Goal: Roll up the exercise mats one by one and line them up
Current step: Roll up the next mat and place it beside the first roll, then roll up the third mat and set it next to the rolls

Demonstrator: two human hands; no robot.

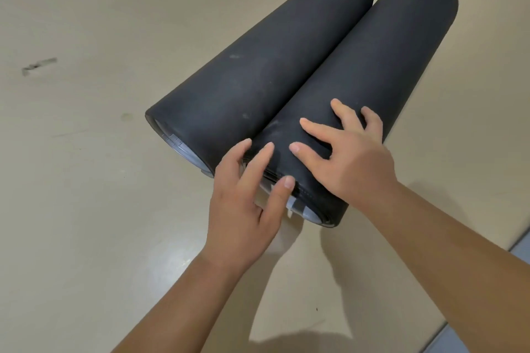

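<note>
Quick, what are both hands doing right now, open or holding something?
Left hand: open, fingers touching the near end of the right rolled mat.
Right hand: open, spread flat on top of that mat.

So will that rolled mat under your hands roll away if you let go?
It likely can't roll toward the other mat, which lies right against it. The opposite way it might: the rolled mat is round and the floor looks smooth. Its layered end may spring loose once the left hand and right hand lift.

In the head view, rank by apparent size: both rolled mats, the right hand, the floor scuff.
The touched mat and the other mat: alike, not ranked.
Then the right hand.
Smallest, the floor scuff.
</note>
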